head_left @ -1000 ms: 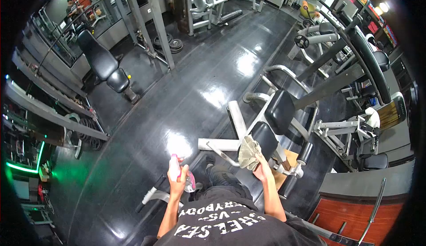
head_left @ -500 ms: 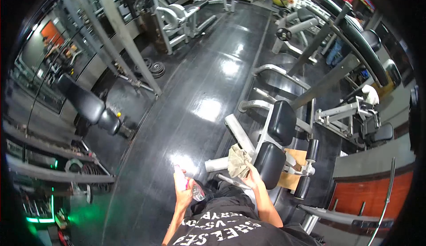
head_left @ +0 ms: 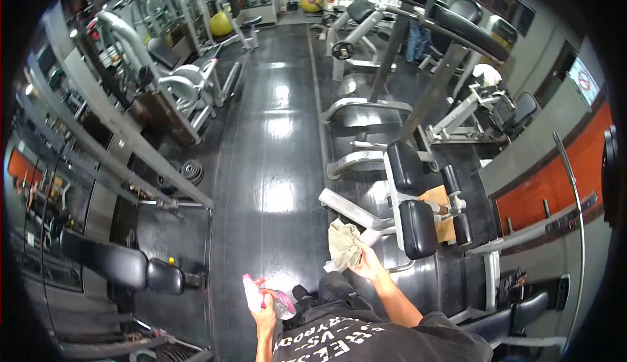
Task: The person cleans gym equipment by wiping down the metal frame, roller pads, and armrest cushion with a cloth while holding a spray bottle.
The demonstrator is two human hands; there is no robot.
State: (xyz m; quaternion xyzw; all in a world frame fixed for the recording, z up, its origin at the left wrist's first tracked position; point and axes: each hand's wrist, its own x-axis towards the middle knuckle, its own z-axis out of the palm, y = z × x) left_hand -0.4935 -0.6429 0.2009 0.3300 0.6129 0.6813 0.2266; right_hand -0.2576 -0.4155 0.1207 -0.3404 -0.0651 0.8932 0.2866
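A spray bottle (head_left: 283,304) with a pink and white head and a clear body is gripped in my left hand (head_left: 264,308), low in the view. My right hand (head_left: 367,265) holds a crumpled beige cloth (head_left: 343,244) up by one side, its fingers closed on the edge. Just beyond and to the right of the cloth is a machine with black pads (head_left: 417,229) and a white metal frame (head_left: 353,209). Bottle and cloth are apart.
A black padded bench (head_left: 111,262) stands at the left beside tall grey posts. Weight plates (head_left: 191,171) lie on the floor. More machines line both sides of a shiny dark aisle (head_left: 268,133). A person in blue jeans (head_left: 418,41) is at the back right.
The view has swung to the right, so the aisle now runs straight ahead and the machines have shifted left. Both hands keep hold of the bottle and the cloth.
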